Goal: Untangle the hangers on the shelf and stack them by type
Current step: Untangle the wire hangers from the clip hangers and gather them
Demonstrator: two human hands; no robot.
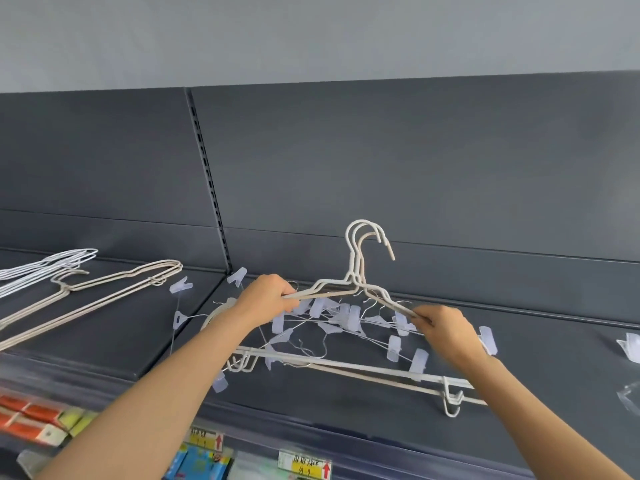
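Both hands hold a bunch of beige coated hangers (360,258) upright above the dark shelf (363,400), hooks pointing up. My left hand (266,294) grips the bunch's left shoulder; my right hand (443,325) pinches its right shoulder. Under the bunch lies a tangle of thin wire clip hangers with translucent clips (343,320). The beige hangers' bottom bars (363,367) run along the shelf near its front. On the left of the shelf lie a stack of beige hangers (114,287) and, farther left, a stack of white wire hangers (45,266).
A slotted upright (207,181) divides the dark back panel. Loose translucent clips (630,346) and a plastic wrapper (632,398) lie at the right edge. Below the shelf front are yellow price tags (304,464) and packaged goods (34,420).
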